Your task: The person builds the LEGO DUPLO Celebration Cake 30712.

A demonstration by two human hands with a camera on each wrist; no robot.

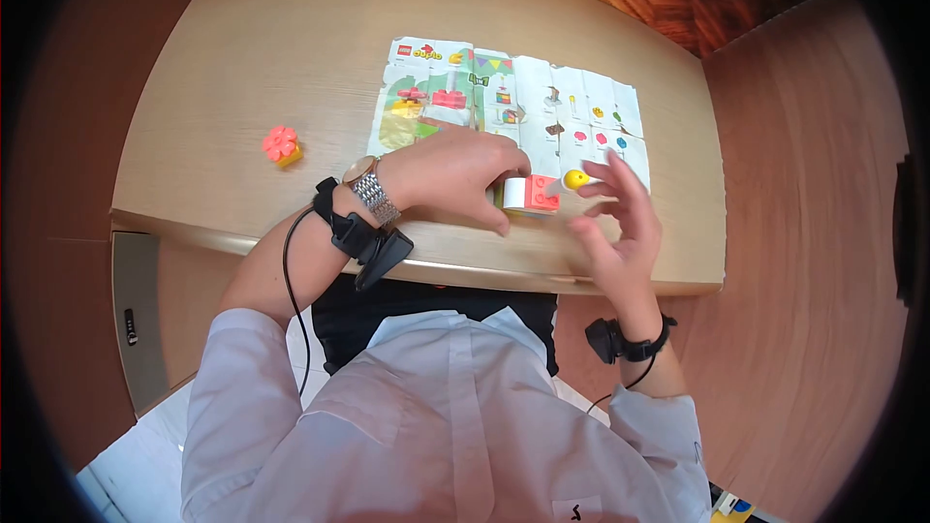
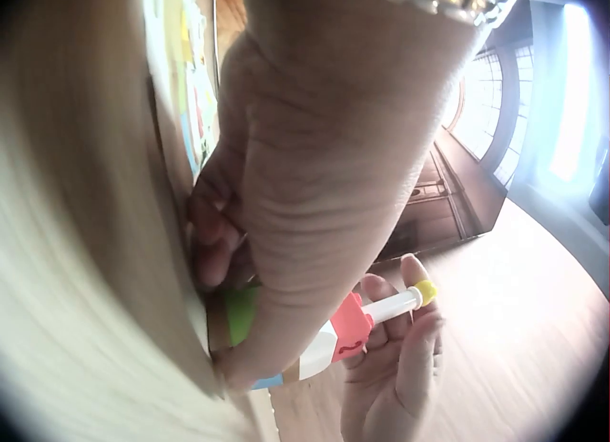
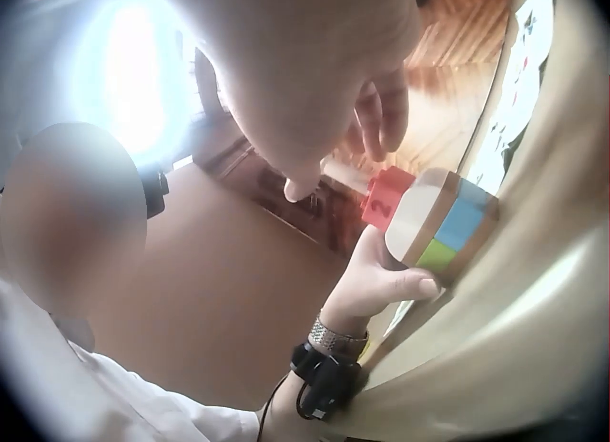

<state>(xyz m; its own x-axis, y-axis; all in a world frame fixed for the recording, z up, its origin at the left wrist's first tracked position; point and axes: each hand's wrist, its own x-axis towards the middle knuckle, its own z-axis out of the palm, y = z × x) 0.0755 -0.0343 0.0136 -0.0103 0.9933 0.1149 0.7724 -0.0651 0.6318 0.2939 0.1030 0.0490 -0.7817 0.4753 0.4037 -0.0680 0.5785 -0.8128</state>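
A stack of toy bricks [image 3: 448, 234] stands on the table in front of the person. It has brown, blue and green bricks low down, a white rounded layer, then a red brick [image 1: 540, 193] marked 2. From the red brick rises a white candle piece [image 2: 393, 306] with a yellow tip [image 2: 425, 291]. The left hand [image 1: 455, 174] holds the stack low down, its thumb along one side and fingers on the other. Beside the yellow tip is the right hand [image 1: 628, 223], fingers spread and thumb apart from them. In the right wrist view the right hand hides the tip.
An unfolded instruction sheet [image 1: 542, 87] lies behind the stack, its near part covered by the left hand. A pink flower piece [image 1: 280, 142] on a yellow brick stands at the left of the table [image 1: 223, 58]. The table's front edge runs close to the person.
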